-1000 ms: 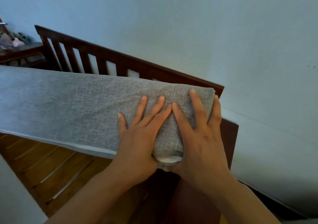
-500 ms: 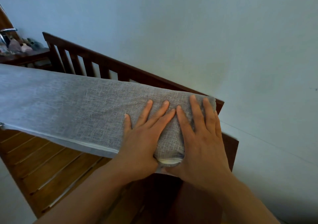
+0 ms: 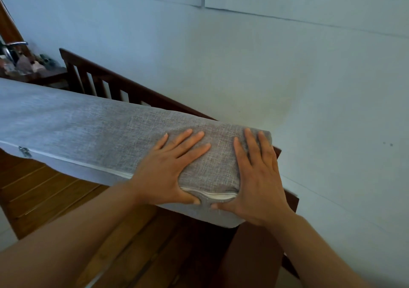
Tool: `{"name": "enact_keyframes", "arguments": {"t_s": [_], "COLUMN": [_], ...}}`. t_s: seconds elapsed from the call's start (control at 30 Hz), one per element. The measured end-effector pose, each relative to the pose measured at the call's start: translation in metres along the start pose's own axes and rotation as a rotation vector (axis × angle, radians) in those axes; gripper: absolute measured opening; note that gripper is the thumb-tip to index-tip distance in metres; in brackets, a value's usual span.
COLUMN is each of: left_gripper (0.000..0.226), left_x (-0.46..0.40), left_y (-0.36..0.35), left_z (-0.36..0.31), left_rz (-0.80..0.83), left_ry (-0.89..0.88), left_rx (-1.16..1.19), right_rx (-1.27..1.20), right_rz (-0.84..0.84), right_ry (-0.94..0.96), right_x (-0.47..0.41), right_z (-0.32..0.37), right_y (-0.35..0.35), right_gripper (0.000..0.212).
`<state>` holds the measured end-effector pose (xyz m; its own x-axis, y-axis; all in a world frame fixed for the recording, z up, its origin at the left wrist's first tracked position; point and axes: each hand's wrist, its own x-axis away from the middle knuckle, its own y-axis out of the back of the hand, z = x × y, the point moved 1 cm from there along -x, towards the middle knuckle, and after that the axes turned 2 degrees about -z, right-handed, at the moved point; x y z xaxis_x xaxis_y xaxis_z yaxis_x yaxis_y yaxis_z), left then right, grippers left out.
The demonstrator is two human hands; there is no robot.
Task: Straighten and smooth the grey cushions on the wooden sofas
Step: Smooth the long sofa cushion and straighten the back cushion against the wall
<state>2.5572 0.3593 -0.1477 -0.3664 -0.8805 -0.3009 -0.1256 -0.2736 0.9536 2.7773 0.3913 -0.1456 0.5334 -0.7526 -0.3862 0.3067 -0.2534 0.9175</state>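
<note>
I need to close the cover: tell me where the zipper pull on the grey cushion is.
In the head view the zipper pull hangs at the far left, on the white zip edge of the grey cushion, above the sofa's wooden slats, well left of both hands.

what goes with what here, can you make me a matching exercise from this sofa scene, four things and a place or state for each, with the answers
Things:
1. left hand
2. right hand
3. zipper pull
4. slatted backrest

Places or states:
A. dangles at the far left of the cushion's edge
B. dark wood, behind the grey cushion
C. flat at the cushion's end nearest the wall
D. spread flat on the cushion's top, farther from the wall

Pairs: 1-D, 2-C, 3-A, 4-B
</note>
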Motion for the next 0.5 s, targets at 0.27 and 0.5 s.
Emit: {"name": "enact_keyframes", "arguments": {"t_s": [0.27, 0.5], "left_gripper": [0.104, 0.1], "left_x": [-0.027, -0.063], "left_y": [-0.005, -0.01], "left_z": [0.012, 0.025], "left_rz": [-0.06, -0.117], "left_ry": [-0.028, -0.015], "left_rx": [-0.001, 0.053], "right_rx": [0.162, 0.216], "right_rz": [0.031, 0.05], "right_ry": [-0.007, -0.085], "right_x": [-0.018, -0.051], "right_z": [0.012, 0.002], "right_y": [-0.001, -0.006], "right_gripper": [0.11, 0.121]}}
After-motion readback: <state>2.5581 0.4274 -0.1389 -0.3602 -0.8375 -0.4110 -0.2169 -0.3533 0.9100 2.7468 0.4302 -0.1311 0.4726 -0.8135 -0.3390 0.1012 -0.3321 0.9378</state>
